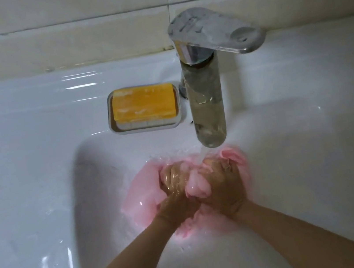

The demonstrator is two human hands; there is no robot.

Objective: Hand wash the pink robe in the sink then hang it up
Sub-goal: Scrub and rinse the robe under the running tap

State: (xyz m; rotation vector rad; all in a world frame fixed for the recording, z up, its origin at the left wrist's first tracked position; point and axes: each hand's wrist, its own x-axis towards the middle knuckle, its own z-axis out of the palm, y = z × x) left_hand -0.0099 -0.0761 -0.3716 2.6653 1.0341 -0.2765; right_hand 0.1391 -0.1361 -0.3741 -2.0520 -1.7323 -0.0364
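The pink robe (144, 188) lies bunched and soaked in the white sink (39, 178), right under the tap's spout. My left hand (176, 192) grips a wad of the wet cloth on the left. My right hand (221, 187) grips another fold beside it, and the two hands touch in the middle. Water runs from the chrome tap (207, 105) onto my knuckles and the cloth. Part of the robe is hidden under my hands and wrists.
A yellow bar of soap (143, 103) sits in a white soap dish (147, 128) on the sink's back ledge, left of the tap. The tap's lever (215, 30) points right. Beige wall tiles (63, 36) rise behind the sink.
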